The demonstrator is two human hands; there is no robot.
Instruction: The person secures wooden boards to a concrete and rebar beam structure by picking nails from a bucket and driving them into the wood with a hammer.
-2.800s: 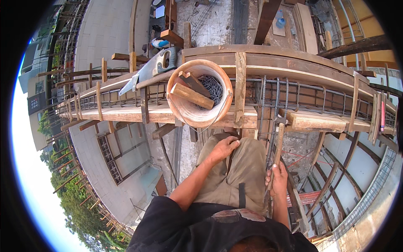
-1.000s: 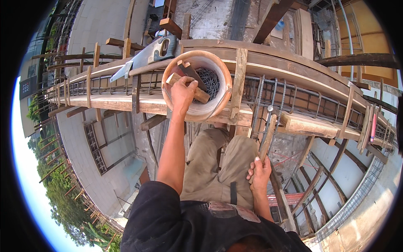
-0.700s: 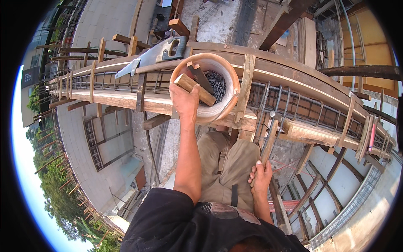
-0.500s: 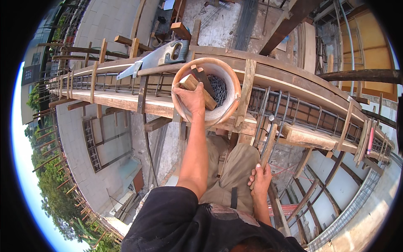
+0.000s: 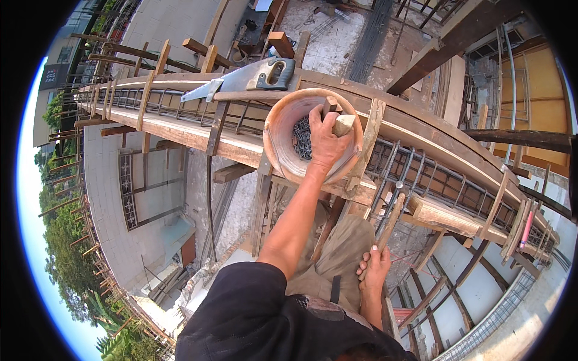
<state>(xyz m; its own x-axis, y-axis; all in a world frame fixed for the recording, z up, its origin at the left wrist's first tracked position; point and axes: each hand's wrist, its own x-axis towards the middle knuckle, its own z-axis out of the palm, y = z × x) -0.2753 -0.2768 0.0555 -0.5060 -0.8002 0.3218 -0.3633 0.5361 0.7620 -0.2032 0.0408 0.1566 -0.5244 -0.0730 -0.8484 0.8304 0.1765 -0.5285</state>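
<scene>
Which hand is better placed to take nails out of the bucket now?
Left. The left hand is already inside the bucket, beside the nails. The right hand is low, holding the hammer.

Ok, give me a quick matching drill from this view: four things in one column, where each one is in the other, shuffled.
1 left hand
2 right hand
3 handsaw
4 nails

a lying flat across the formwork behind the bucket
b down inside the bucket, on a wood block
c heaped in the bucket bottom
d gripping a hammer handle

Pairs: 1-b, 2-d, 3-a, 4-c
</scene>
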